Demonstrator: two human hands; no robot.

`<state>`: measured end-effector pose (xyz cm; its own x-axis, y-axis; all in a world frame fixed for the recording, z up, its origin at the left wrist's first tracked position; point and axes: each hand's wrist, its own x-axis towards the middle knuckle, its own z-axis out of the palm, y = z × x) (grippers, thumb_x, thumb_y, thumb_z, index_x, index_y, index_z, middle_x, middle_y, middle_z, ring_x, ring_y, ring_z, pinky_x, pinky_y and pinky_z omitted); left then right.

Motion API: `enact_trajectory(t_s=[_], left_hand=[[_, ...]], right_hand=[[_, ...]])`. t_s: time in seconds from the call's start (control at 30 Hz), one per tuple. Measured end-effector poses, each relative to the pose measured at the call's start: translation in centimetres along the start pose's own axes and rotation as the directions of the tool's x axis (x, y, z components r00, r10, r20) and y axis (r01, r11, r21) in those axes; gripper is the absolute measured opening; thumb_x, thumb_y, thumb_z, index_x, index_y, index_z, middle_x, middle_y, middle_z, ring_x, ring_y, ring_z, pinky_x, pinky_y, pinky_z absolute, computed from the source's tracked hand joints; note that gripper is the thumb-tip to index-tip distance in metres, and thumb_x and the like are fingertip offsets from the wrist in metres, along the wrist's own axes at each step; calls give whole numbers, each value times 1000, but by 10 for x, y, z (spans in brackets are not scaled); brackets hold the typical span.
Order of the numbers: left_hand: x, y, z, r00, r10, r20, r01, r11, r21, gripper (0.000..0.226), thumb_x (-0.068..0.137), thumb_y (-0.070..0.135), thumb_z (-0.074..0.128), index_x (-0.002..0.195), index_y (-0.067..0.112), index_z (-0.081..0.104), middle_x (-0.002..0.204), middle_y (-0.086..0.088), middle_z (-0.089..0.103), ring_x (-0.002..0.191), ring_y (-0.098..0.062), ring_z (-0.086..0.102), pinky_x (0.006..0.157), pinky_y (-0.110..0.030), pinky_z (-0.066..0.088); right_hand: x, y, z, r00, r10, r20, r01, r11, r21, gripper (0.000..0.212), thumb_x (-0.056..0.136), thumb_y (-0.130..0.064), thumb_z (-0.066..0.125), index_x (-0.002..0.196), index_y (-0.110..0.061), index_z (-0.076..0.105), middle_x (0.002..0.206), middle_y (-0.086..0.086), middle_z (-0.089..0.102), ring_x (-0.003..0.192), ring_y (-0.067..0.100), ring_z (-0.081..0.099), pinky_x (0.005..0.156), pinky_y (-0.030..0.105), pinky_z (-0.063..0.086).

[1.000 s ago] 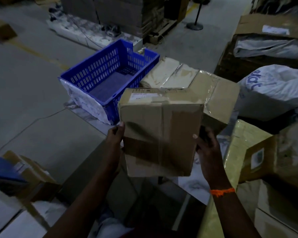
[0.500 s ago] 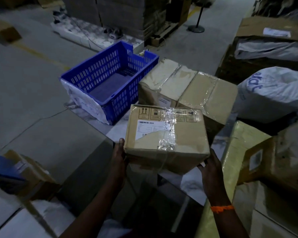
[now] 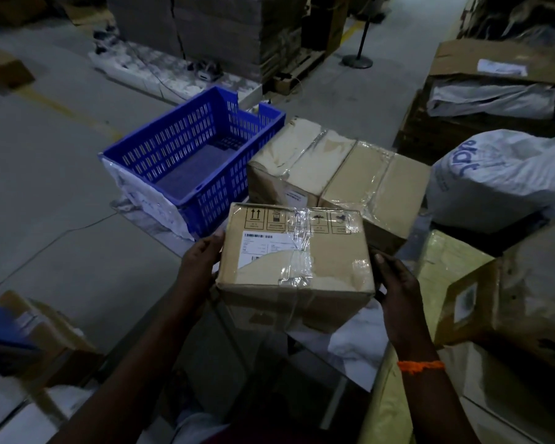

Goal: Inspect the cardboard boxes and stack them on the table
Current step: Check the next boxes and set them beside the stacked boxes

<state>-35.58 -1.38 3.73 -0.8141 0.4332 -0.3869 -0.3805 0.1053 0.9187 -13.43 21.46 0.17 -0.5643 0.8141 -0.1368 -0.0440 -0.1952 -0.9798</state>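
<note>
I hold a taped cardboard box [image 3: 297,267] between both hands over the near edge of the white table [image 3: 350,350]. Its top face carries a white shipping label and handling symbols. My left hand [image 3: 201,264] grips its left side with the thumb on the top edge. On the box's right side my right hand [image 3: 394,290] grips it, an orange band on the wrist. Two more taped cardboard boxes [image 3: 302,161] [image 3: 378,187] sit side by side on the table just behind it.
A blue plastic crate [image 3: 193,155] stands on the table's far left. A white sack [image 3: 500,181] and more boxes [image 3: 519,296] crowd the right. Small boxes [image 3: 45,328] lie on the floor at left. Stacked cartons on a pallet [image 3: 212,27] stand far back.
I have tipped the box from showing its taped side to showing its labelled top, and lowered it toward the table edge. Both hands kept their hold on its sides.
</note>
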Motion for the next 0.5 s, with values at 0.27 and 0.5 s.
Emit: enact_trajectory(t_s=[0.27,0.5], left_hand=[[7,14,0,993,-74,94,65,993,100,29,99,46,56,123,31,61,117,9,66,107,-15,61,83,-35,52],[-9,11,-22,995,-1,102,0,1000,8,31,97,21,59,123,38,64,119,4,69,110,-18,62,80,-37,51]], right_hand=[[21,-29,38,983,119,140,-111,992,-66,44,86,-43,74,122,-19,71,117,-3,75,112,13,70,78,19,57],[18,-22,39,968,88,235,-82,996,-32,67,78,-55,81,136,-28,64,128,-1,73,121,23,68,100,47,54]])
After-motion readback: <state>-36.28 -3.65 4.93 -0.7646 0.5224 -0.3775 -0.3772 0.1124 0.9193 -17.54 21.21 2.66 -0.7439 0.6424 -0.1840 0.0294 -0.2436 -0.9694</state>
